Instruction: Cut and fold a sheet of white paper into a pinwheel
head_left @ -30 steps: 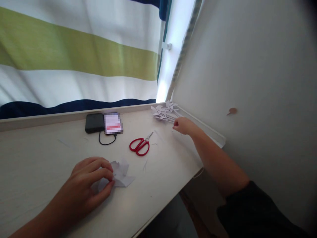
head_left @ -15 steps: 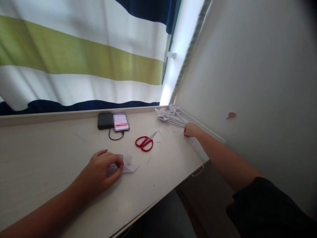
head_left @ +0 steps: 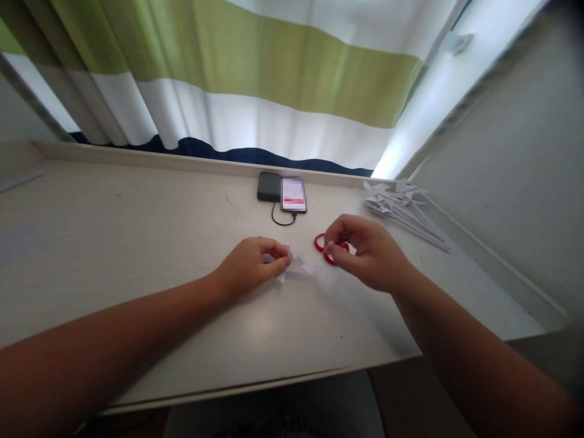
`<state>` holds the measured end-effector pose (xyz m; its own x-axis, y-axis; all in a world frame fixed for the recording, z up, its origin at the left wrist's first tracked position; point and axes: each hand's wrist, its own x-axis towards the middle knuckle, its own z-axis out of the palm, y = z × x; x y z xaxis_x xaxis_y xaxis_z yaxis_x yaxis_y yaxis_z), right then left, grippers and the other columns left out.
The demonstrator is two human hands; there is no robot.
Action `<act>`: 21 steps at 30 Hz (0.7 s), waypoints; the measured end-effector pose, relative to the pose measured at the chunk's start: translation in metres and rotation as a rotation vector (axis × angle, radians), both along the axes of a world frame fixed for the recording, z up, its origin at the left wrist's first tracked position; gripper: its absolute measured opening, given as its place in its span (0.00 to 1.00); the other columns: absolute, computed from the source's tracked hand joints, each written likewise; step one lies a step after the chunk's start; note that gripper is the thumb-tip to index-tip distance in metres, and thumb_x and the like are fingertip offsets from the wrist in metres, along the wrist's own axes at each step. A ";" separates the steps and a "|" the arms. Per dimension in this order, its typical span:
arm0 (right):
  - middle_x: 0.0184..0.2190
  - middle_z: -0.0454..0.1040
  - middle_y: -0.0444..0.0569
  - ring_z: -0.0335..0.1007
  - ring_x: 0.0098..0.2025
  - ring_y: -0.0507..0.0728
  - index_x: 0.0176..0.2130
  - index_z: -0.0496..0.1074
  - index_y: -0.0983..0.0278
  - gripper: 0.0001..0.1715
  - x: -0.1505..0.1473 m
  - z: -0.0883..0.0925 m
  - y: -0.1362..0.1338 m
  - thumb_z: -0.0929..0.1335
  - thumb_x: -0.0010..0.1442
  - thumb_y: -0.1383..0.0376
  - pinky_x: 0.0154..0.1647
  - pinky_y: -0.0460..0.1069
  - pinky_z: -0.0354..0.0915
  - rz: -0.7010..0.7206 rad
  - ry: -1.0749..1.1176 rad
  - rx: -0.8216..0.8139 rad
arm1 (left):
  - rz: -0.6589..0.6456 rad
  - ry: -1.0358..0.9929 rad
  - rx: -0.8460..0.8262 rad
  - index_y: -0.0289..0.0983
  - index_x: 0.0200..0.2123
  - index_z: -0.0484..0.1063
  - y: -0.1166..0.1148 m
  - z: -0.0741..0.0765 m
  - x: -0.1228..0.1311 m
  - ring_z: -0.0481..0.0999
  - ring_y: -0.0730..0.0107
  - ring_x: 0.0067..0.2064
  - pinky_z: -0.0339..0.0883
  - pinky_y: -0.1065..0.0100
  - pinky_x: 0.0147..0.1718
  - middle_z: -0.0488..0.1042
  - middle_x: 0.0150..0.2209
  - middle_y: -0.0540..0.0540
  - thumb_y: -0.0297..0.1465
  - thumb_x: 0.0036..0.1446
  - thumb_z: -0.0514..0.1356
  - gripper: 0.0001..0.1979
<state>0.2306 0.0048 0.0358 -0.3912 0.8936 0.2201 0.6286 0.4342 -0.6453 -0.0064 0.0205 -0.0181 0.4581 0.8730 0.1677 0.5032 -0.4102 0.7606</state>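
My left hand [head_left: 253, 264] pinches a folded piece of white paper [head_left: 297, 265] between thumb and fingers, just above the desk. Its pointed flaps stick out past the fingertips; the rest is hidden by the hand. To the right, my right hand [head_left: 365, 252] hovers with thumb and fingertips drawn together. Something small and pale may be between them, too small to make out. Behind that hand lie red-handled scissors [head_left: 319, 242], their blades hidden. Several white paper pinwheels on paper sticks [head_left: 401, 204] lie in a pile at the desk's back right corner.
A dark box-shaped device [head_left: 269, 187] and a phone [head_left: 293, 194] lie side by side near the back ledge, a black cable [head_left: 279, 223] looping in front. Thin paper scraps are scattered about the white desk [head_left: 137, 231]. A striped curtain [head_left: 292, 61] hangs behind.
My right hand has come from beside the pinwheel sticks leftward to above the scissors. My left hand still pinches the folded paper. The view has turned left.
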 end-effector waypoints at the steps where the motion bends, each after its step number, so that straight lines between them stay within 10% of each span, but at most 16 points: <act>1: 0.31 0.73 0.46 0.68 0.31 0.52 0.33 0.67 0.64 0.01 -0.015 -0.004 -0.002 0.66 0.57 0.68 0.33 0.48 0.66 0.075 0.129 0.004 | 0.010 -0.026 -0.018 0.37 0.36 0.79 0.000 0.000 0.000 0.78 0.65 0.36 0.70 0.64 0.38 0.80 0.35 0.45 0.37 0.54 0.60 0.12; 8: 0.34 0.73 0.48 0.70 0.38 0.56 0.34 0.67 0.63 0.01 -0.038 -0.047 0.003 0.66 0.59 0.69 0.42 0.54 0.66 -0.027 0.414 -0.010 | 0.025 -0.120 -0.147 0.37 0.36 0.79 0.000 0.005 0.001 0.78 0.63 0.40 0.70 0.59 0.45 0.80 0.37 0.45 0.35 0.55 0.62 0.10; 21: 0.38 0.75 0.47 0.72 0.41 0.57 0.35 0.67 0.60 0.03 -0.036 -0.052 -0.002 0.67 0.59 0.69 0.44 0.54 0.66 -0.070 0.375 -0.088 | 0.056 -0.160 -0.242 0.40 0.36 0.80 0.001 0.008 0.001 0.78 0.63 0.41 0.71 0.60 0.45 0.80 0.39 0.48 0.35 0.54 0.63 0.08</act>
